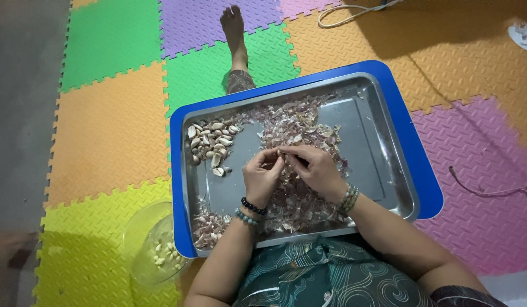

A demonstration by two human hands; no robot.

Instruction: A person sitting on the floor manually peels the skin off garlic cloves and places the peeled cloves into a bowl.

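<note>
- No packages, labels, signs or screens show anywhere around the hands.
</note>
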